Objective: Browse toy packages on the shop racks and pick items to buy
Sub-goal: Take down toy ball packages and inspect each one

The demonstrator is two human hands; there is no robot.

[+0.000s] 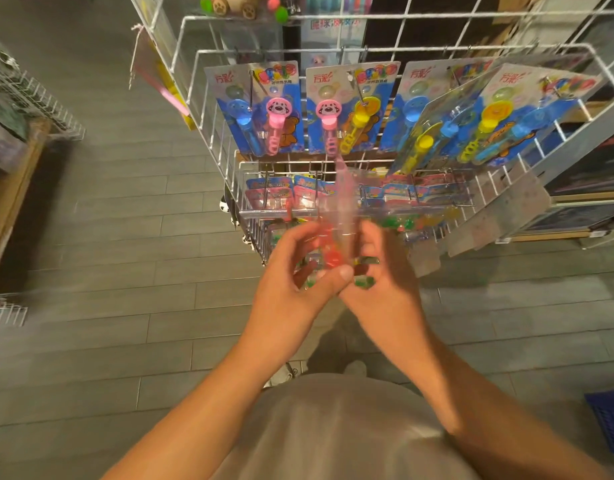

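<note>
Grey plank floor (108,237) | white wire rack (208,109) | hung toy packages (260,109)

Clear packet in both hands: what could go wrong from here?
1. The packet is motion-blurred and pinched only at its lower end by the left hand and right hand; it may slip.
2. Its top reaches up near the hanging bubble wand cards; raising it may knock one off its hook.
</note>
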